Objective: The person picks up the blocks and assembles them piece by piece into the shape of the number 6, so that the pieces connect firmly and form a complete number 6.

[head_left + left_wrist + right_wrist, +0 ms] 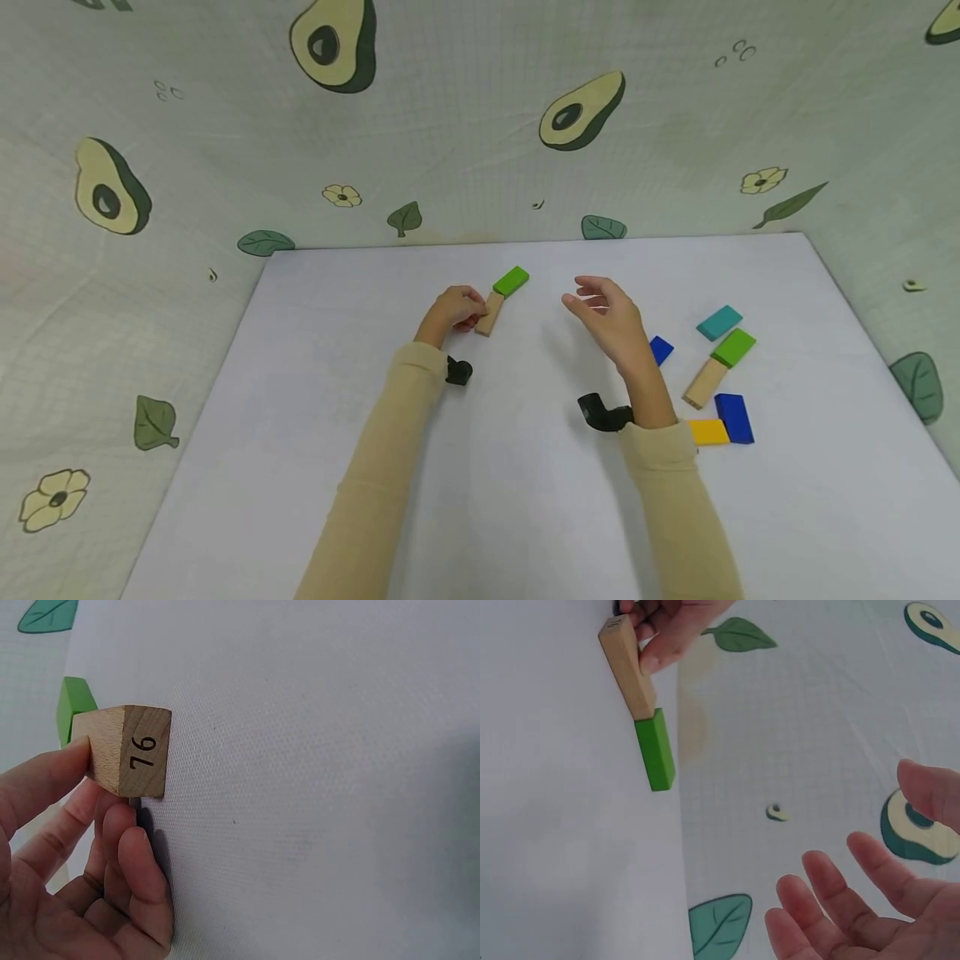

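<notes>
On the white table's far part, a plain wooden block (490, 314) stands end to end with a green block (512, 282). My left hand (459, 308) pinches the wooden block (124, 750) at its side, fingertips against it and the outer fingers curled below. The number 76 shows on the block's near end in the left wrist view. My right hand (607, 312) hovers to the right of these two blocks, fingers loosely bent and apart, holding nothing. The right wrist view shows the green block (656, 750) touching the wooden one's far end.
At the right of the table lie a teal block (720, 322), another green block (733, 347) against another wooden block (705, 383), a blue block (735, 418) and a yellow block (708, 432). Another blue block (661, 350) is partly hidden by my right forearm. A patterned cloth (465, 125) hangs behind.
</notes>
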A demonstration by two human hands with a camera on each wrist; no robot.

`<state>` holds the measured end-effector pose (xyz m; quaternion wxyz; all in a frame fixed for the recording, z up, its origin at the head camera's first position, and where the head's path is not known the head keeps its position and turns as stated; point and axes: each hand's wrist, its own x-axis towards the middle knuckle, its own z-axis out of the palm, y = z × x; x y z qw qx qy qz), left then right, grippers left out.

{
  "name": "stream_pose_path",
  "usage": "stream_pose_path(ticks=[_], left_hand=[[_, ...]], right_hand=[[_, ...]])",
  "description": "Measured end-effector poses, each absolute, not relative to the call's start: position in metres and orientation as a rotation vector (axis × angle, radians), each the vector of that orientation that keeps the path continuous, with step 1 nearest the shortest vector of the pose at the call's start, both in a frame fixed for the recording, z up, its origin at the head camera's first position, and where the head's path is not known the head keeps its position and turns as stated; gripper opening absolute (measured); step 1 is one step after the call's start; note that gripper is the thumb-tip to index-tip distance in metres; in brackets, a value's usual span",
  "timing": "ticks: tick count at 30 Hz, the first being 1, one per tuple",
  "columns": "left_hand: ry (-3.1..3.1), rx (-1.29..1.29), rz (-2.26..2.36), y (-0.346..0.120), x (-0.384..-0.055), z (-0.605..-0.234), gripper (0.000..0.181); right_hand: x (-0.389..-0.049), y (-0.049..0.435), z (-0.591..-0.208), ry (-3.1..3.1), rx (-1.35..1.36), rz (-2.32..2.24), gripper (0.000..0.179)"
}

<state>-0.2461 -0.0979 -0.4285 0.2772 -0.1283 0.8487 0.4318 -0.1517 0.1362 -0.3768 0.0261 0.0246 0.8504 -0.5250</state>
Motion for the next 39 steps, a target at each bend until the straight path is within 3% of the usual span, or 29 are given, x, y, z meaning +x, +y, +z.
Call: stream_pose_path(ticks=[15,27,39], left_hand=[[2.267,-0.353,1.171,-0.096,-0.246,-0.426,0.018],[2.273,-0.354,1.18,-0.097,-0.244,-0.424,0.018],[2.282,-0.379,1.152,-0.096,-0.246,-0.427,0.019]], right_hand=[[-0.109,0.188,-0.396,2.72,0.366,-1.47,0.066],[-0.104,0.226,-0.416,2.655,0.421,-1.227,0.077],[-0.103,0.234,-0.425,2.586,0.347,-1.115,0.084]])
